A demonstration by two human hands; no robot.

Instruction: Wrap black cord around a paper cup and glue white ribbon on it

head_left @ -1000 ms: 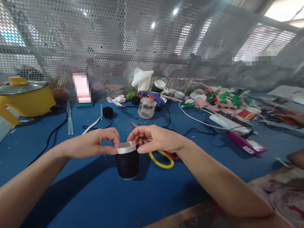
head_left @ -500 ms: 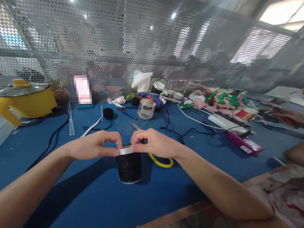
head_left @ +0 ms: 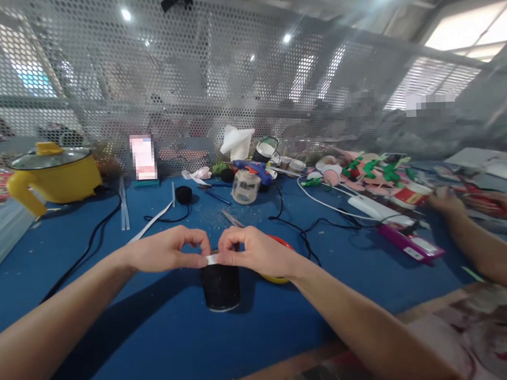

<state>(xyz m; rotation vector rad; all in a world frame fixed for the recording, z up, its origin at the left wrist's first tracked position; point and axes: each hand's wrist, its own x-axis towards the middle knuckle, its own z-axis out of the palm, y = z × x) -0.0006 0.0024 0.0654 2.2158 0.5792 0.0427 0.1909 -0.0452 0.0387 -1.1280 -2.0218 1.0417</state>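
Note:
A black cup-shaped container (head_left: 221,288) stands upright on the blue table, its sides looking wrapped in dark material. Across its near rim runs a short stretch of white ribbon (head_left: 212,259). My left hand (head_left: 170,248) pinches this ribbon at the left side of the rim. Close beside it, my right hand (head_left: 253,250) pinches the ribbon with thumb and fingers; its fingertips nearly meet the left ones. A longer white strip (head_left: 152,220) trails behind my left wrist. Scissors with red and yellow handles (head_left: 277,279) lie behind my right hand, partly hidden.
A ball of black yarn (head_left: 183,194), a clear jar (head_left: 245,188) and a blue glue gun (head_left: 253,169) are farther back. A yellow pot (head_left: 65,177) sits at left. Cables cross toward a purple device (head_left: 411,245). A co-worker's arm (head_left: 475,237) reaches in from the right.
My hands have come closer together, so less ribbon shows between them. The view has shifted slightly. At right, a co-worker's hand has reached farther forward over the table.

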